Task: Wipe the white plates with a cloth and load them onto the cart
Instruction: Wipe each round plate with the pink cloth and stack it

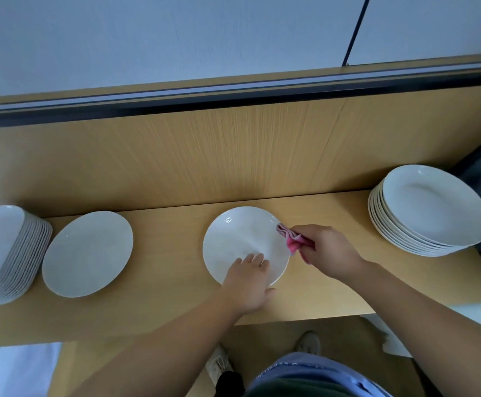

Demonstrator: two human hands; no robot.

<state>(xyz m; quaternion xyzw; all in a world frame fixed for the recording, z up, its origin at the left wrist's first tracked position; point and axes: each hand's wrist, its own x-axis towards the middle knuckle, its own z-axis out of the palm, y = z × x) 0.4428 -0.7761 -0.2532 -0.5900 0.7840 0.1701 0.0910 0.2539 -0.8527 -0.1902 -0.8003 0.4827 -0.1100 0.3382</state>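
Wiping step. The plate [242, 239] lies lower centre on the table [161, 310]. The left hand [247, 279] presses flat fingers [252, 259] on its near rim; the right hand [328, 250] grips the pink cloth [290, 239] at its right rim. Next, probably: sweep the cloth across the face.

My left grip [247, 277] and right grip [323, 250] are bare, and both forearms [161, 339] are bare too, all the way to the lower edge of the view. I wear a light blue top [313, 371], loose and soft, with a line of pale lettering [279, 368] across it, too blurred to read. Under it a strip of dark greenish fabric [296, 389] runs along the bottom edge; which garment it is I cannot tell. A small patch of black trousers [230, 382] shows beside it. My shoes are light trainers: the left shoe [219, 365] whitish with laces, the right shoe [308, 342] pale grey-beige with a rounded toe.
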